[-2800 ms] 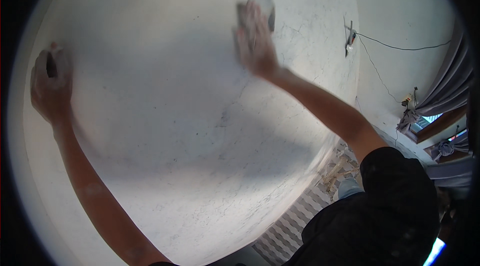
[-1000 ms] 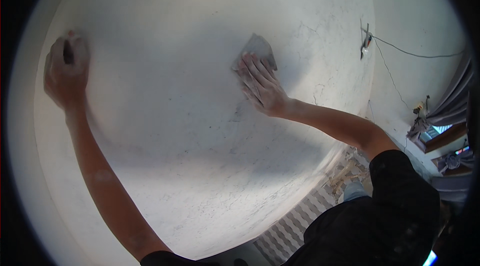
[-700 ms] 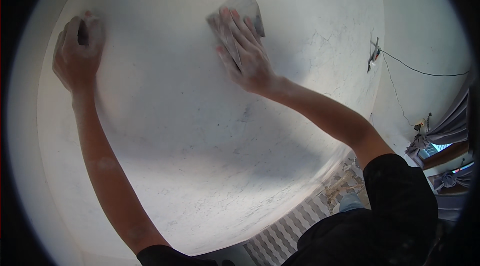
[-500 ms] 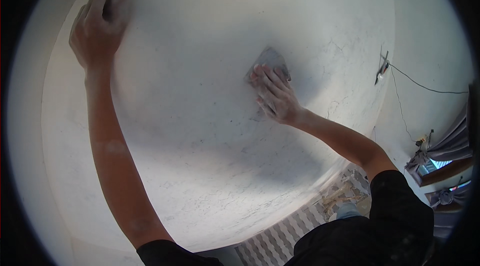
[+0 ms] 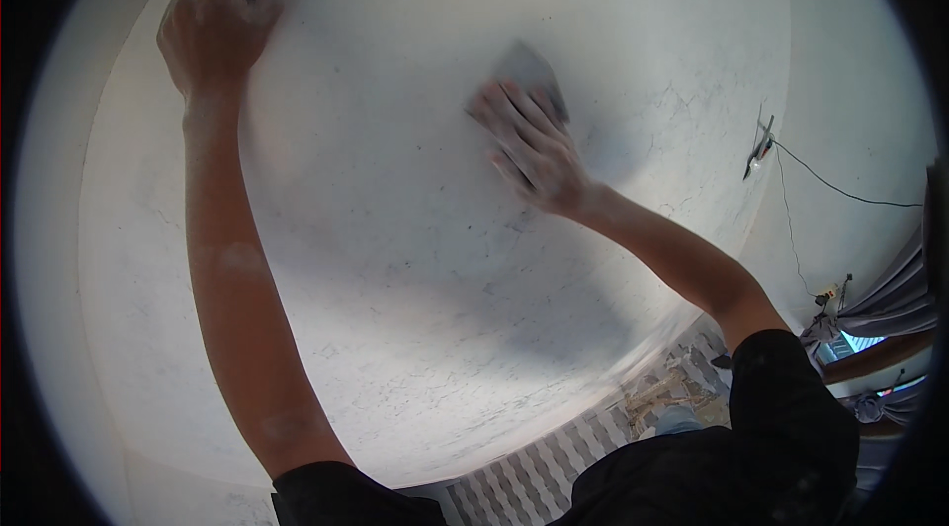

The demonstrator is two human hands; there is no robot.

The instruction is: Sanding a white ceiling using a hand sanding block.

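In the middle of the white wall [image 5: 395, 269], my right hand [image 5: 534, 145] presses a grey sheet of sandpaper [image 5: 524, 66] against the surface. Its fingers lie over the sheet, whose pointed upper part sticks out beyond the fingertips. At the upper left, my left hand [image 5: 217, 17] is raised against the wall with its fingers curled in. A dark spot shows between thumb and fingers there; whether it is an object or a shadow I cannot make out. White dust coats both hands.
Fine dark cracks and specks mark the wall. A bulb fixture [image 5: 759, 152] with a dangling cable hangs by the right corner. Grey curtains [image 5: 885, 313] are gathered beside a window at the far right. Below lies a patterned floor [image 5: 524, 472] with scraps on it.
My right hand has slid the sandpaper a little upward and left on the wall. The left hand appears higher and slightly further right; the view has also shifted a bit.
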